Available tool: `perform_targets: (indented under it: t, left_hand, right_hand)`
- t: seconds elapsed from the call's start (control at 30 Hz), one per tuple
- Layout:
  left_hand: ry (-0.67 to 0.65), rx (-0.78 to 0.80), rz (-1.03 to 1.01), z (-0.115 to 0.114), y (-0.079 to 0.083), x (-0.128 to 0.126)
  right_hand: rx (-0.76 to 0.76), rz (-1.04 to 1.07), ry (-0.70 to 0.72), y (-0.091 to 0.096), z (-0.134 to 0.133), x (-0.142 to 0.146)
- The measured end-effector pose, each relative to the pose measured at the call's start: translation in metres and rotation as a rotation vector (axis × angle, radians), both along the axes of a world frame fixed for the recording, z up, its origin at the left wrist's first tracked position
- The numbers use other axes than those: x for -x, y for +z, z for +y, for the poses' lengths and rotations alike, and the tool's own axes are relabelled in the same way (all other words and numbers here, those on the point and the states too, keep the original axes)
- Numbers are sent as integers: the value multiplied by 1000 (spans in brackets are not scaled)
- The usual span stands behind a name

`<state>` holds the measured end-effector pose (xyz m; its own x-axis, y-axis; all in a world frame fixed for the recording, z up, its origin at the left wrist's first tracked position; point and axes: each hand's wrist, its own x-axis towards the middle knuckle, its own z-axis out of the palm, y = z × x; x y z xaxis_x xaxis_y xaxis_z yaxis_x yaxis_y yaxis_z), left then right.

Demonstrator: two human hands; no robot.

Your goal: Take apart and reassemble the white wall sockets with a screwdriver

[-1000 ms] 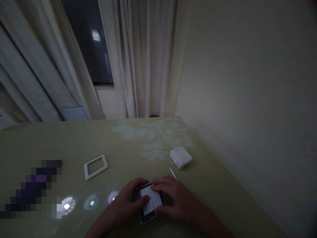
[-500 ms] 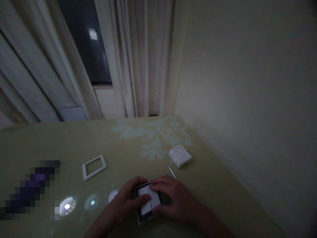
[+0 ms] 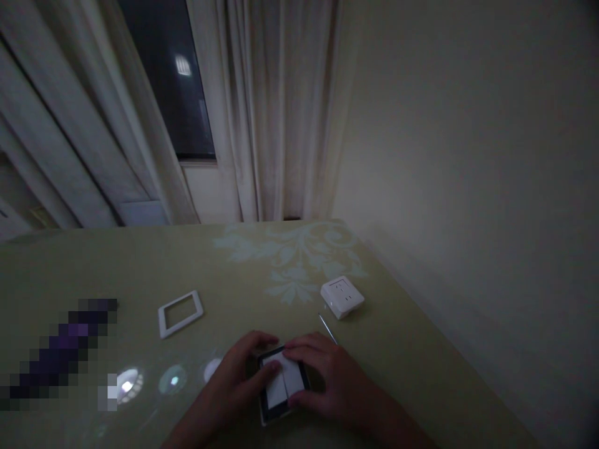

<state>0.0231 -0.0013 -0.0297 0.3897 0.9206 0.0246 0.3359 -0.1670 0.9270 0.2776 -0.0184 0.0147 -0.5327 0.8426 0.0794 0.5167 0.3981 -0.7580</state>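
A light switch (image 3: 291, 378) with two white rockers and a dark border lies on the table near its front, between my hands. My left hand (image 3: 241, 368) is at its left side, thumb pressed on the left rocker and fingers curved around the far left corner. My right hand (image 3: 330, 377) grips it from the right, fingertips on the far part and thumb on the near part of the right rocker. Beyond my right hand, a thin metal shaft (image 3: 327, 328) sticks out; its other end is hidden. The underside of the switch cannot be seen.
A white rectangular frame (image 3: 200, 304) lies to the left on the glossy table (image 3: 243, 280). At the right stands a white wall socket (image 3: 344, 295). A pixelated dark, long object (image 3: 60, 352) is at far left. Curtains (image 3: 262, 125) and a wall (image 3: 458, 187) border the table.
My left thumb has slid slightly left and up along the switch, and my left fingers have lifted a little off its corner. My right hand keeps its place. The view has shifted slightly.
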Motion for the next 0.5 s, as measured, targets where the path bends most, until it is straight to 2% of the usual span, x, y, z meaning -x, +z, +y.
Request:
perform_targets:
  t: [0.1,0.23,0.5]
  left_hand:
    - [-22,-186,124,-9,12,4]
    - [-83,-317,235,-15,23,6]
    - [-94,-392,336,-14,33,-1]
  right_hand:
    - [-5,-9,11,-2,1,1]
    - [-8,-2,5,-7,1,2]
    - [-18,-12,0,-5,-1,3]
